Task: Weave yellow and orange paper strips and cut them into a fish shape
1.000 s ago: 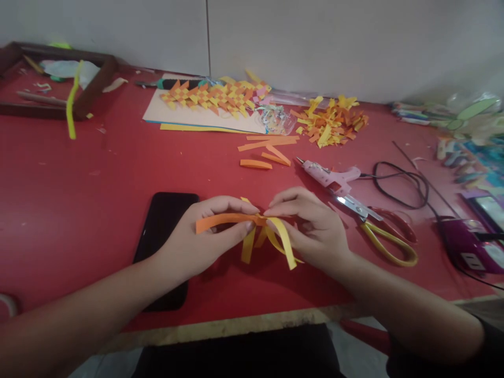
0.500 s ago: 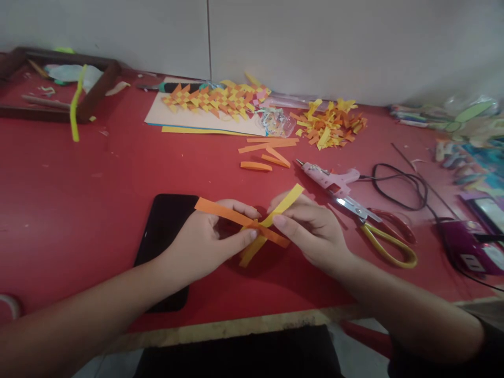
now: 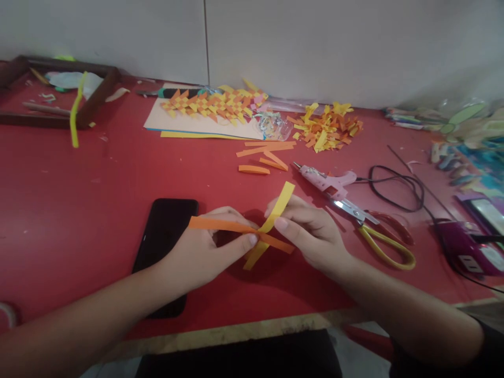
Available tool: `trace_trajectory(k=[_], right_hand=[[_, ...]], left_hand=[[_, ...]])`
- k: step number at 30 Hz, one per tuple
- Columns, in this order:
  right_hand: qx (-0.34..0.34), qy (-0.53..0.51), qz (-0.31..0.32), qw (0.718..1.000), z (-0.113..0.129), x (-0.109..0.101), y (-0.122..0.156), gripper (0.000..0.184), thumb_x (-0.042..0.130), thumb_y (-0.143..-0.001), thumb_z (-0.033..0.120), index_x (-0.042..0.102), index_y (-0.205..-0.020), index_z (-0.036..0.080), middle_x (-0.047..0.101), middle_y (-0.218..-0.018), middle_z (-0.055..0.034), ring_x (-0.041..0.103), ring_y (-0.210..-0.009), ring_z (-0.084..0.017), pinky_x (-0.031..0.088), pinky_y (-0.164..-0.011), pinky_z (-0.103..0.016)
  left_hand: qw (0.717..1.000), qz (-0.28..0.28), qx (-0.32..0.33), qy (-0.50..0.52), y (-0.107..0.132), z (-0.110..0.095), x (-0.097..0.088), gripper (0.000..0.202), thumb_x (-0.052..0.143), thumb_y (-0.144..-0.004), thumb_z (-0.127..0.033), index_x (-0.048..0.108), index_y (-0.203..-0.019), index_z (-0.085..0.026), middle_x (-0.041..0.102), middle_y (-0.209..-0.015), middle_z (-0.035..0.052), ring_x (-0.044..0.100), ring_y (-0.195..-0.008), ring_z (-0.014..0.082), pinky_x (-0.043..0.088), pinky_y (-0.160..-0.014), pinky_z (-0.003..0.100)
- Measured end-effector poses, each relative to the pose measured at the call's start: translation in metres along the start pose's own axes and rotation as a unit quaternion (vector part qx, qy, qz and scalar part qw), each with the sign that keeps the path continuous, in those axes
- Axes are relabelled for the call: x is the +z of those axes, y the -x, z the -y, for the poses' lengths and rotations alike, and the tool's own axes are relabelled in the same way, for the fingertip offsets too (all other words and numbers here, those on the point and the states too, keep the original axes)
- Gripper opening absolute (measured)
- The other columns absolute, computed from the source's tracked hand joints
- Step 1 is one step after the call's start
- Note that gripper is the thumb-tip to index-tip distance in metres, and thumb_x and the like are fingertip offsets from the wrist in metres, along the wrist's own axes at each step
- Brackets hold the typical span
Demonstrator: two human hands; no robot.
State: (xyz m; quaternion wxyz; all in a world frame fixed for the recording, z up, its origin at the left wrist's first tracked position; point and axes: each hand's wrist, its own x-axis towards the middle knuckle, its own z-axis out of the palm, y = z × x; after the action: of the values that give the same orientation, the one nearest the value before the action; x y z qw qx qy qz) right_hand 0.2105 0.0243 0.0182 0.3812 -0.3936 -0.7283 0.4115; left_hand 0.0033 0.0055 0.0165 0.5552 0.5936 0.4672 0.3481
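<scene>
The left hand (image 3: pixel 210 249) pinched the orange strip (image 3: pixel 220 224), likely steadying it, while the right hand (image 3: pixel 317 233) gripped the crossing yellow strip (image 3: pixel 283 200)

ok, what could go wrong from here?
1. The orange strip and yellow strip cross at the left hand's pinch; a slip there could let them spring apart.
2. The pink glue gun overlaps the scissors in view; grabbing one might drag the other.
3. The left forearm crosses over the phone near the table edge; a nudge could tip it off.
</scene>
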Motion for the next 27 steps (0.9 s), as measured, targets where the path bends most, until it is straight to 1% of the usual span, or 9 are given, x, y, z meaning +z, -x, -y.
trace_trajectory(k=[3, 5, 8, 10, 12, 14, 17, 21, 27], right_hand=[[0.004, 0.023, -0.018, 1.000, -0.005, -0.007, -0.006, 0.022, 0.056, -0.095, 0.035, 0.071, -0.084, 0.023, 0.067, -0.089, -0.0032, 0.064, -0.081, -0.015, 0.054, -0.073, -0.029], [0.014, 0.086, -0.037, 0.996, -0.013, -0.026, -0.012, 0.019, 0.056, -0.095, 0.035, 0.071, -0.096, 0.024, 0.069, -0.094, -0.0037, 0.065, -0.085, -0.017, 0.054, -0.074, -0.031], [0.040, 0.258, -0.045, 0.964, -0.033, -0.077, -0.020, 0.022, 0.059, -0.091, 0.028, 0.069, -0.110, 0.024, 0.073, -0.102, -0.0070, 0.068, -0.090, -0.021, 0.053, -0.079, -0.036], [0.020, 0.413, -0.030, 0.910, -0.049, -0.116, -0.021, 0.027, 0.060, -0.084, 0.017, 0.071, -0.108, 0.024, 0.074, -0.103, -0.0104, 0.068, -0.091, -0.024, 0.051, -0.077, -0.036], [0.015, 0.446, -0.032, 0.894, -0.064, -0.147, -0.020, 0.030, 0.057, -0.076, 0.005, 0.075, -0.095, 0.018, 0.076, -0.091, -0.0152, 0.069, -0.082, -0.026, 0.049, -0.071, -0.037], [0.006, 0.454, -0.008, 0.891, -0.075, -0.165, -0.018, 0.040, 0.051, -0.071, -0.003, 0.076, -0.095, 0.018, 0.077, -0.093, -0.0148, 0.070, -0.081, -0.026, 0.049, -0.069, -0.036], [-0.015, 0.458, 0.023, 0.888, -0.085, -0.169, -0.018, 0.049, 0.052, -0.068, -0.006, 0.077, -0.100, 0.023, 0.077, -0.101, -0.0126, 0.070, -0.088, -0.026, 0.048, -0.071, -0.035], [-0.040, 0.463, 0.031, 0.885, -0.087, -0.163, -0.020, 0.044, 0.056, -0.069, -0.003, 0.076, -0.096, 0.025, 0.077, -0.096, -0.0116, 0.069, -0.086, -0.027, 0.047, -0.070, -0.037], [-0.079, 0.443, -0.046, 0.892, -0.060, -0.139, -0.013, 0.044, 0.065, -0.069, 0.005, 0.069, -0.107, 0.026, 0.072, -0.090, -0.0122, 0.068, -0.079, -0.026, 0.048, -0.062, -0.033]], left_hand=[[0.997, -0.031, -0.011, 0.073, -0.002, 0.002, 0.000, 0.009, 0.071, -0.080, -0.030, 0.072, -0.080, -0.021, 0.067, -0.091, 0.0028, 0.063, -0.080, 0.0170, 0.052, -0.073, 0.028], [0.991, -0.046, -0.047, 0.121, -0.003, 0.005, 0.000, 0.012, 0.072, -0.080, -0.034, 0.072, -0.081, -0.021, 0.070, -0.091, 0.0030, 0.063, -0.078, 0.0163, 0.052, -0.069, 0.027], [0.972, -0.049, -0.121, 0.193, -0.004, 0.010, -0.001, 0.018, 0.073, -0.081, -0.039, 0.074, -0.082, -0.021, 0.070, -0.076, 0.0009, 0.062, -0.071, 0.0152, 0.051, -0.066, 0.026], [0.955, -0.059, -0.151, 0.247, -0.005, 0.012, -0.002, 0.019, 0.074, -0.081, -0.040, 0.075, -0.082, -0.021, 0.073, -0.078, 0.0012, 0.065, -0.075, 0.0160, 0.052, -0.071, 0.027], [0.948, -0.059, -0.160, 0.267, -0.006, 0.012, -0.002, 0.021, 0.074, -0.081, -0.041, 0.075, -0.081, -0.020, 0.074, -0.078, 0.0017, 0.067, -0.079, 0.0171, 0.053, -0.078, 0.029], [0.948, -0.061, -0.164, 0.267, -0.007, 0.012, -0.002, 0.023, 0.074, -0.081, -0.043, 0.076, -0.079, -0.020, 0.074, -0.078, 0.0021, 0.068, -0.082, 0.0183, 0.052, -0.083, 0.031], [0.949, -0.067, -0.163, 0.263, -0.007, 0.012, -0.002, 0.024, 0.074, -0.081, -0.043, 0.076, -0.081, -0.020, 0.076, -0.082, 0.0031, 0.070, -0.086, 0.0206, 0.053, -0.088, 0.035], [0.945, -0.079, -0.164, 0.271, -0.005, 0.016, -0.001, 0.025, 0.074, -0.080, -0.043, 0.077, -0.086, -0.019, 0.077, -0.088, 0.0051, 0.071, -0.090, 0.0226, 0.052, -0.095, 0.040], [0.933, -0.113, -0.172, 0.295, -0.005, 0.017, 0.000, 0.025, 0.077, -0.078, -0.044, 0.077, -0.085, -0.020, 0.077, -0.090, 0.0044, 0.070, -0.092, 0.0224, 0.053, -0.095, 0.039]])
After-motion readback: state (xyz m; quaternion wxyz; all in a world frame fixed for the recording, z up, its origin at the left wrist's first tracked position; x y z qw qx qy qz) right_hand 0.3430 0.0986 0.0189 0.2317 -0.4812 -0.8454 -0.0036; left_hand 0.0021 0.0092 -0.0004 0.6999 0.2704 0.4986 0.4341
